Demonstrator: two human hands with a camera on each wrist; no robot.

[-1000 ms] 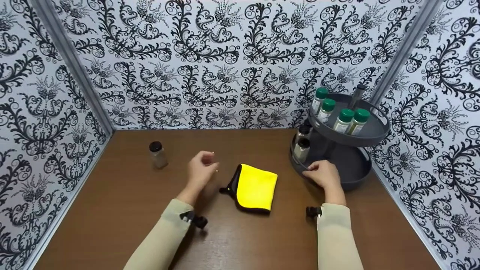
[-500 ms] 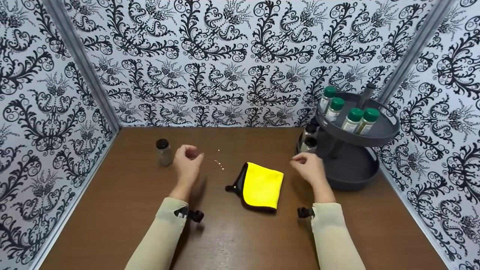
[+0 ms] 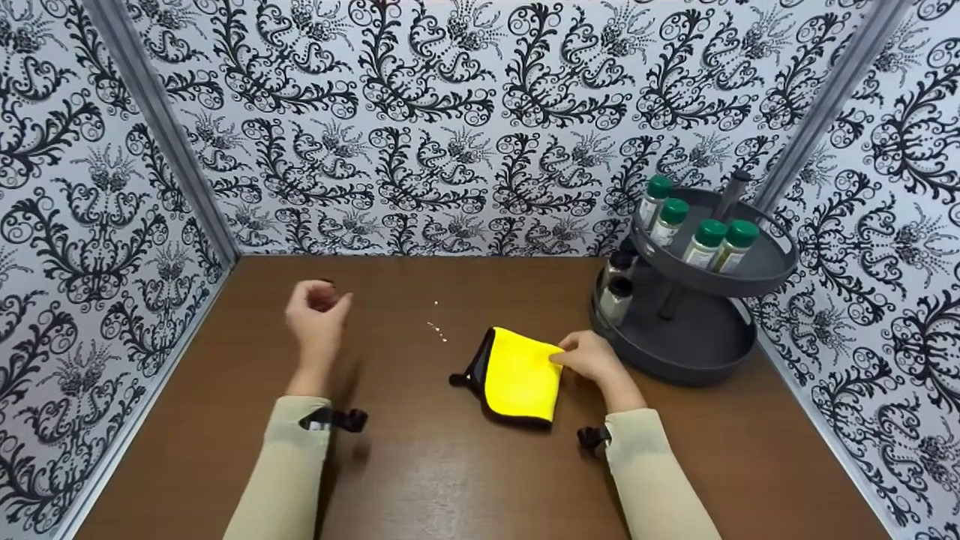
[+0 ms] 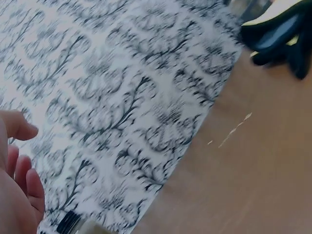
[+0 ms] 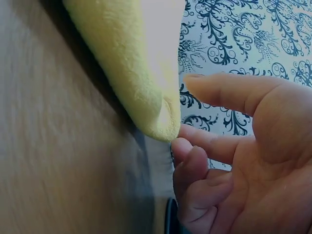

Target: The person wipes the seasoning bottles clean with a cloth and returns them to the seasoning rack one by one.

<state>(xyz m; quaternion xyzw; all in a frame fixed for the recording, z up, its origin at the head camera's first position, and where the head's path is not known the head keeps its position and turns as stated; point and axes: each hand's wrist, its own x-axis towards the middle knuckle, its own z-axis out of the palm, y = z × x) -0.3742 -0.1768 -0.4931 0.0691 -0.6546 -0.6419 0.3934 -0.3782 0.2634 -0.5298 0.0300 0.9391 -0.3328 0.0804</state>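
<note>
My left hand (image 3: pixel 319 319) is at the left of the table, its fingers loosely curved and holding nothing. It hides most of a black-capped jar; in the left wrist view the jar's black cap (image 4: pixel 68 223) shows just beyond the hand. My right hand (image 3: pixel 592 358) is at the right edge of a folded yellow cloth (image 3: pixel 519 381) with black trim and a black loop. In the right wrist view, a fingertip touches the cloth's corner (image 5: pixel 163 127), while the thumb (image 5: pixel 200 89) stands apart from it. Pale crumbs (image 3: pixel 437 329) lie between the left hand and the cloth.
A dark two-tier round stand (image 3: pixel 686 356) is at the back right. Several green-capped bottles (image 3: pixel 703 244) stand on its upper tier; black-capped jars (image 3: pixel 616 301) stand on the lower. Patterned walls (image 3: pixel 450 150) enclose the brown table (image 3: pixel 420 472).
My left hand has moved left, toward the black-capped jar, uncovering the crumbs. My right hand has come left from beside the stand to the cloth's edge.
</note>
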